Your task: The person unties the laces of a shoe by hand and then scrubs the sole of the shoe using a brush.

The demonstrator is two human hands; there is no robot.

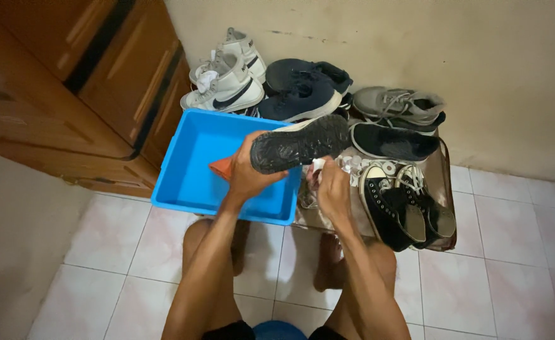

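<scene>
While we squat on the tiles, our left hand (247,173) grips 1 dark shoe (299,143), sole up, lying sideways over the blue tub (192,176). Our right hand (333,189), just beside its heel end, pinches a white cloth (318,165). More shoes (397,198) sit behind.

Cream wall (416,38), wooden cabinet (69,82), tiled floor (510,277)
</scene>
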